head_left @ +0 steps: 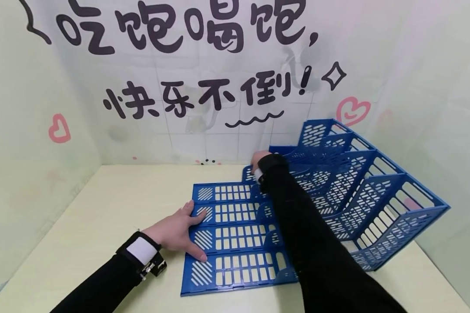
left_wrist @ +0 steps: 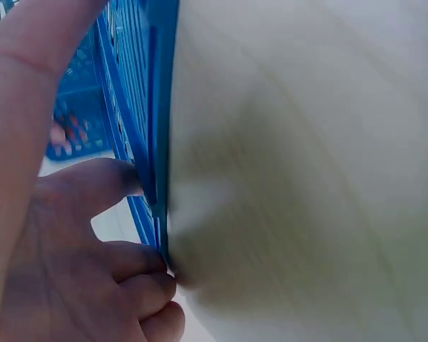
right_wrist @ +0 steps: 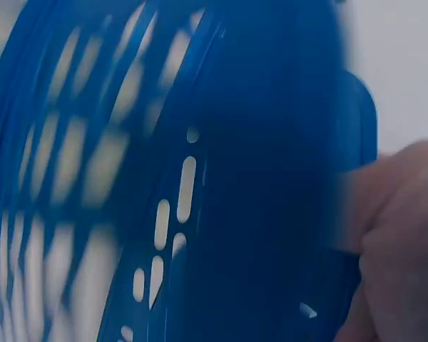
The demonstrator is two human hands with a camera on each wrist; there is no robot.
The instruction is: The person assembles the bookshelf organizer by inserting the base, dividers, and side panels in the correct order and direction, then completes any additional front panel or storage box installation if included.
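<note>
Since the blue slotted file rack (head_left: pixel 384 204) stretches across the worktop (head_left: pixel 141 191), flat panels toward your left and upright dividers at your right, both hands probably serve to steady it. Your left hand (head_left: pixel 175 229) is spread, gripping nothing, pressing the panels' left edge as a likely brace. Your right hand (head_left: pixel 260 160) grasps the rack's far side, some fingertips hidden. Beyond hangs a printed backdrop (head_left: pixel 219 141).

Free tabletop (head_left: pixel 113 200) left, organizer (head_left: pixel 389 201) right, rear clearance uncertain
</note>
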